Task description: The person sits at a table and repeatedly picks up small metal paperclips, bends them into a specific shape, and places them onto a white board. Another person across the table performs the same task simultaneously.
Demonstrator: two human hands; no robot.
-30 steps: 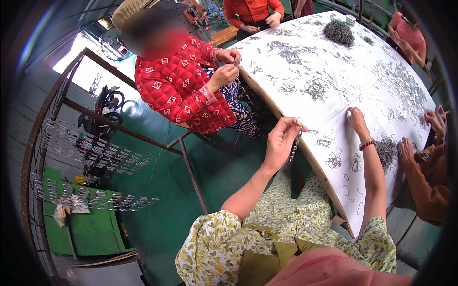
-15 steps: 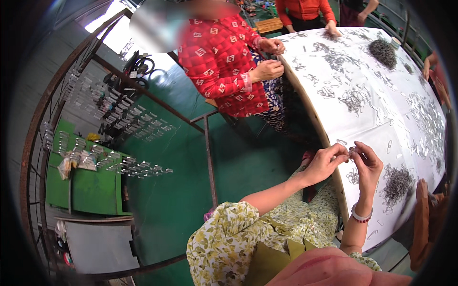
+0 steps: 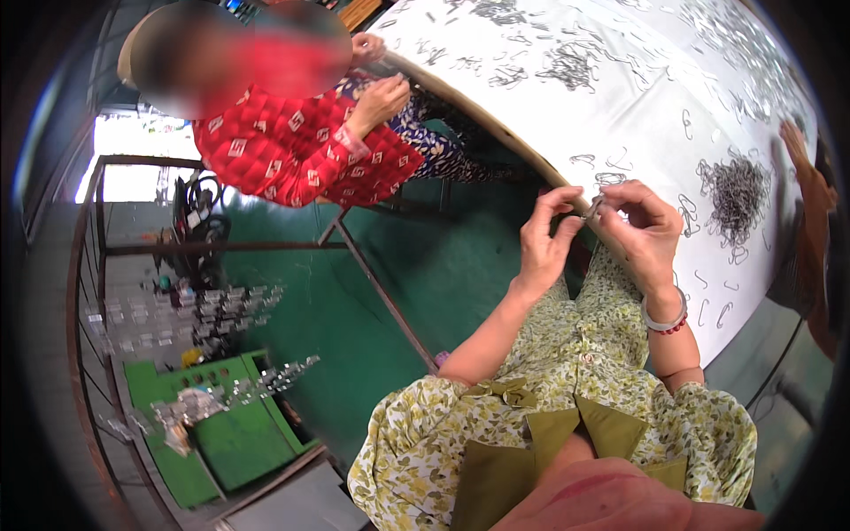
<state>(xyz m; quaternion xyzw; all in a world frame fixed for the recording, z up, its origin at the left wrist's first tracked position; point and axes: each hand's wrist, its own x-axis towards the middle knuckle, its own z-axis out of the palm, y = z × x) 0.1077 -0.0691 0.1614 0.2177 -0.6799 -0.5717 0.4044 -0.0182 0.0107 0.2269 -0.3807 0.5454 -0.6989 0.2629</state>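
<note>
Metal piece point(image 3: 595, 207), small and grey: I see it from far off, up in front of the body, by the near edge of the white table point(image 3: 637, 106). The right hand point(image 3: 651, 232) pinches it between thumb and fingers. The left hand point(image 3: 542, 241) is right next to it, thumb and first finger with a small gap, their tips at the piece's left end. I cannot tell if they grip it too. Fingers hide its shape from me.

Just past the hands, a few bent wires point(image 3: 611, 180) lie on the table. To the right I see a big dark heap of wires point(image 3: 737, 196). A red bracelet point(image 3: 673, 327) is on the right wrist. On the left, a co-worker in a red shirt point(image 3: 292, 150) has both hands up by the table's edge.
</note>
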